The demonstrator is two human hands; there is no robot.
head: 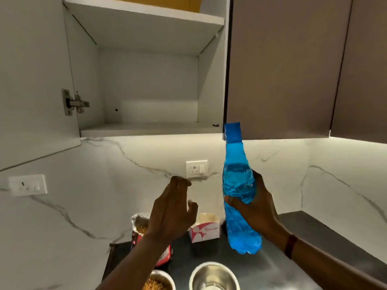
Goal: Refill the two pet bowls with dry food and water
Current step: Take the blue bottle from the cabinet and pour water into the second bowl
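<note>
Nearest to me, at the edge of the dark surface (272, 268), stand the two steel bowls. The left bowl (162, 274) already has dry food (154, 286) in it. The right bowl (222, 274) shows only bare metal inside, with a pale patch at the bottom that I cannot identify. So I judge that the food part is done and the water part is now in hand.

Above the bowls are the two hands. The right hand (259, 208) grips a blue water bottle (237, 181) around its middle, with the thumb in front and the fingers wrapped behind. The bottle is upright, lifted off the surface, and water fills it up to near the shoulder. Its blue cap (232, 132) is still on. The left hand (170, 214) is raised just beside the bottle but apart from it. Its fingers are loosely bent and relaxed, and it holds nothing.

The next move, I think, calls for the left hand to go up to the cap and twist it off while the right hand keeps the bottle steady. After that the bottle must be tilted slowly over the right bowl, because its thin body may give way under the grip.

Behind the hands, an open food bag (140, 226) and a white carton (204, 231) stand near the wall. Farther up is a wall socket (196, 168), and then an open cupboard (146, 91).
</note>
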